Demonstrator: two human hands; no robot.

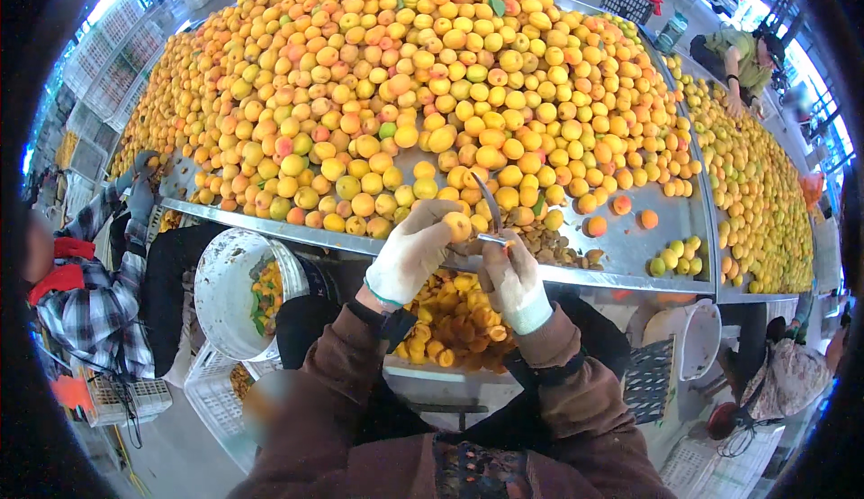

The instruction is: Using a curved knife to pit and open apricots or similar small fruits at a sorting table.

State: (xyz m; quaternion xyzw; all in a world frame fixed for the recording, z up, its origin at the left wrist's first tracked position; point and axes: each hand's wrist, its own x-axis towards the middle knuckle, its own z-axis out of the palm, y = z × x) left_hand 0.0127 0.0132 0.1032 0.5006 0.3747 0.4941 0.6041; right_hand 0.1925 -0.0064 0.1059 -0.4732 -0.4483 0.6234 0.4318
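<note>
In a white knit glove, my left hand (407, 254) is closed around a yellow apricot (458, 225) above the table's near edge. My right hand (517, 285), gloved as well, grips a small knife (489, 200) whose curved blade points up and away, close beside that fruit. Below both hands, between my knees, sits a heap of split apricot halves (450, 317); its container is mostly hidden. A large pile of whole apricots (405, 76) covers the metal table (589, 276). Brown pits or scraps (562, 254) lie by its near rim, next to my right hand.
To my left stands a white bucket (216, 296) with fruit and leaves inside, near a white plastic crate (211, 389). Another white bucket (700, 341) is on the right. Co-workers sit at left and right; one person (740, 58) reaches into the fruit at far right.
</note>
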